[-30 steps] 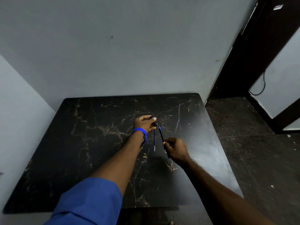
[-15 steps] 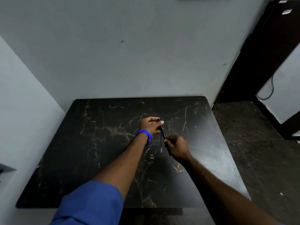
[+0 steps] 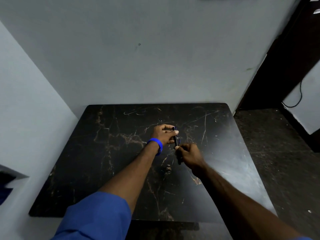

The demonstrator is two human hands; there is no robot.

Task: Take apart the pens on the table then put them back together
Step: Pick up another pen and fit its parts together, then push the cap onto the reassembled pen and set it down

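Note:
A dark pen (image 3: pixel 176 139) with blue trim is held between both hands above the middle of the black marble table (image 3: pixel 107 153). My left hand (image 3: pixel 164 135), with a blue wristband, pinches the pen's far end. Just nearer to me, my right hand (image 3: pixel 189 155) is closed around the pen's near end. A short dark piece sticks out below the right fist toward me. The pen's middle shows between the two hands; its ends are hidden by fingers. Whether other pen parts lie on the table cannot be made out.
The table fills a corner, with a pale wall behind it and another on the left. A dark floor (image 3: pixel 277 161) and a dark door frame (image 3: pixel 284 54) lie to the right. A black cable (image 3: pixel 300 94) hangs on the right wall.
The hands have come closer together. The thin blue refill that hung apart beside the dark barrel is no longer seen separately; only one pen body shows between the hands.

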